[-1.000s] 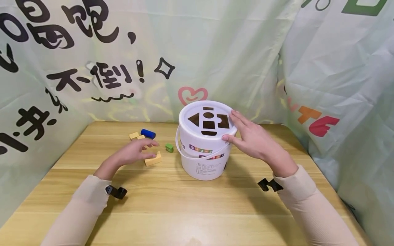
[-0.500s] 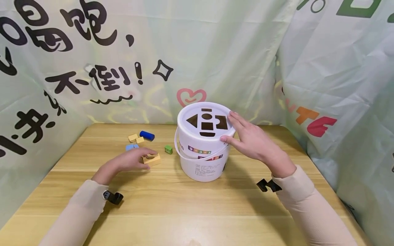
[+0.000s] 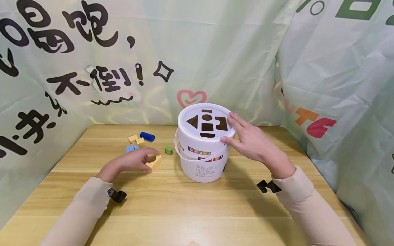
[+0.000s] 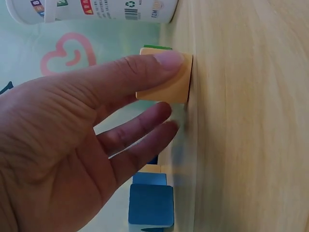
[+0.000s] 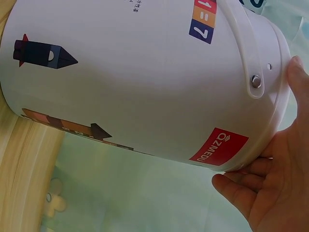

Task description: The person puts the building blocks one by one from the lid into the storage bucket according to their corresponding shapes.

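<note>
My left hand (image 3: 133,160) pinches a yellow arch block (image 3: 155,163) with a rounded notch. Its thumb lies on the block's square end in the left wrist view, the index finger is mostly hidden behind, and two other fingers are held off it. A white bucket (image 3: 194,169) with a hanging handle stands upright right of the block. Cut-out shapes, among them a triangle, a circle and a notched square, pierce its lid (image 3: 201,118). On the lid's right edge rests my right hand (image 3: 250,140), fingers extended along the rim and thumb spread toward the front.
A small green block (image 3: 168,150) sits between the arch block and the bucket. Behind the left hand are a light blue block (image 3: 131,147), two small yellow blocks (image 3: 133,138) and a dark blue cylinder (image 3: 147,136). Printed curtains (image 3: 234,61) hang around the wooden table (image 3: 184,212).
My left hand has lowered onto the yellow arch block and taken hold of it, and the block has turned. The light blue block has come into view behind the hand. My right hand stays at the lid.
</note>
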Tool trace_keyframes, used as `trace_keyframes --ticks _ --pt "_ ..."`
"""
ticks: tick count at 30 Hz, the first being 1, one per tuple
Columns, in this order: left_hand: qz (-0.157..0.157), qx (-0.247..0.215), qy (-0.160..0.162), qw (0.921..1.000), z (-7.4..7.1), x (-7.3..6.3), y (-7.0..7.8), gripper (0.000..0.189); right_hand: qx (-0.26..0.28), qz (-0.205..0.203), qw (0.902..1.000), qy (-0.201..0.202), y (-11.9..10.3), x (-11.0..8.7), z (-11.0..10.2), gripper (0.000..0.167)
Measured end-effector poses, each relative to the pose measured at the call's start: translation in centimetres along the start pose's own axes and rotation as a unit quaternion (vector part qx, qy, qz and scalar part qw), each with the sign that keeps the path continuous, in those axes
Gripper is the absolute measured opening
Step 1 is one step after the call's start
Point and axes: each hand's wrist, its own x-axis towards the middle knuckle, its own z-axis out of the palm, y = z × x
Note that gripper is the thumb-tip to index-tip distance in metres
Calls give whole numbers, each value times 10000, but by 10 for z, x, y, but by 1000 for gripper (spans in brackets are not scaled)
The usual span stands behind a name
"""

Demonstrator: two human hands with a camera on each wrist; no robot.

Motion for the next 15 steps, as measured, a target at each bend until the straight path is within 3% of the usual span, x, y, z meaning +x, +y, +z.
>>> trace_keyframes --ticks 6,15 --pt "-59 174 37 9998 1 2 3 69 -17 -7 10000 -4 0 -1 2 88" --pt "-18 325 546 9980 -15 1 18 65 -55 -20 10000 17 1 0 1 88"
